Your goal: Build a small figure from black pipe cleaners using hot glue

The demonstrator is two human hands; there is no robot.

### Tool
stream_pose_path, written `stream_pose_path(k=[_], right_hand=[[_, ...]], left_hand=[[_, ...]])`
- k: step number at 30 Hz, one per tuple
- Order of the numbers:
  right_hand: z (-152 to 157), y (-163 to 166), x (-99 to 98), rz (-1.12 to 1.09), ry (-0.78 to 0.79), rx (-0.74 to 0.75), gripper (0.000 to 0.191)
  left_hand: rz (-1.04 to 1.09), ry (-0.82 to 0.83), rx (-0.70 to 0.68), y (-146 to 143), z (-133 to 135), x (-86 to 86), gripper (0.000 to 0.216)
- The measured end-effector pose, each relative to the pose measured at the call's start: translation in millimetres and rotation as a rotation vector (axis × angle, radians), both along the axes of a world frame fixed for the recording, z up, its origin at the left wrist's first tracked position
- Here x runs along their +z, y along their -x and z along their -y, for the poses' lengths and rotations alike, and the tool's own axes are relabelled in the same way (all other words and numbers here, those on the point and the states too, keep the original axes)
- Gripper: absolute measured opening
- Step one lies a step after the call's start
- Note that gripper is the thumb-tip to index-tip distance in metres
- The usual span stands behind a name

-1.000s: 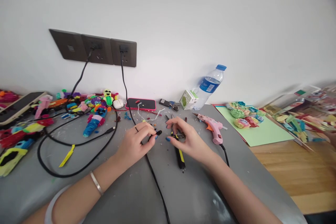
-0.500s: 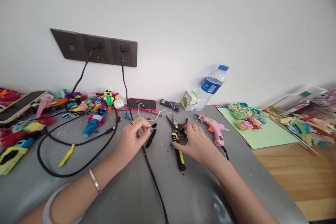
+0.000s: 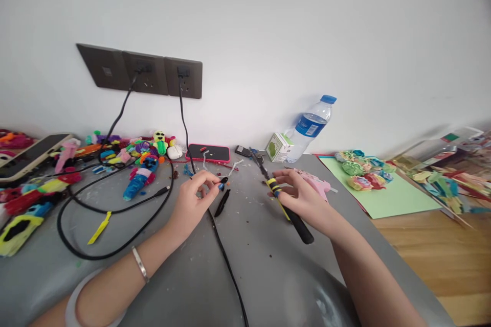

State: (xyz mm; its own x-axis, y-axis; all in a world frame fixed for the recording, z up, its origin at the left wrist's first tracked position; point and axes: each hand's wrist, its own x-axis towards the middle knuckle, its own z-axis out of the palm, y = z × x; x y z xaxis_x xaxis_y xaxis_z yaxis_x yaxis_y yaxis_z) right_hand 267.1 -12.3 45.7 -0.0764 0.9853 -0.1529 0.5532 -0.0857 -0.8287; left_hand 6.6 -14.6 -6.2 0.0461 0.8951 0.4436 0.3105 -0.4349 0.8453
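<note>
Head view: black-and-yellow pliers (image 3: 301,226) are held at a tilt by the right hand (image 3: 307,200), in front of the water bottle (image 3: 312,125) and a little to its left. The handles are gripped by curled fingers and thumb, and the slim tips are pointed away from the person; whether the jaws are parted cannot be told. Farther left of the bottle, a small black piece (image 3: 223,181) is pinched between the thumb and forefinger of the left hand (image 3: 194,199), its far shape partly hidden. A longer black strip (image 3: 222,203) is laid on the grey table (image 3: 264,281), just beside those fingertips and likewise front-left of the bottle. Directly in front of the bottle, a pink glue gun (image 3: 318,184) is partly covered by the right hand. The bottle's left side is overlapped by a green-and-white box (image 3: 279,147), and farther left a pink-rimmed phone (image 3: 218,153) is set near the wall. To the bottle's right, crumpled paper flowers (image 3: 360,182) are borne by a green sheet (image 3: 406,202).
</note>
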Motion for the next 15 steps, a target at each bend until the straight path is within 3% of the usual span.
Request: stream_pose_path(k=[3, 5, 9, 15], right_hand=[[-1, -3, 2.4, -0.272, -0.071, 0.074, 0.047], [0, -2, 1.0, -0.335, -0.171, 0.083, 0.051], [0, 8, -4.5, -0.301, -0.263, 0.043, 0.048], [-1, 14, -4.7, -0.198, -0.199, 0.155, 0.037]], left_hand=[[0.019, 0.014, 0.012, 0, 0, 0.1, 0.008], [0.037, 0.024, 0.019, -1, -1, 0.5, 0.008], [0.069, 0.058, 0.032, -1, -2, 1.5, 0.007], [0.121, 0.078, 0.034, -1, -3, 0.6, 0.009]])
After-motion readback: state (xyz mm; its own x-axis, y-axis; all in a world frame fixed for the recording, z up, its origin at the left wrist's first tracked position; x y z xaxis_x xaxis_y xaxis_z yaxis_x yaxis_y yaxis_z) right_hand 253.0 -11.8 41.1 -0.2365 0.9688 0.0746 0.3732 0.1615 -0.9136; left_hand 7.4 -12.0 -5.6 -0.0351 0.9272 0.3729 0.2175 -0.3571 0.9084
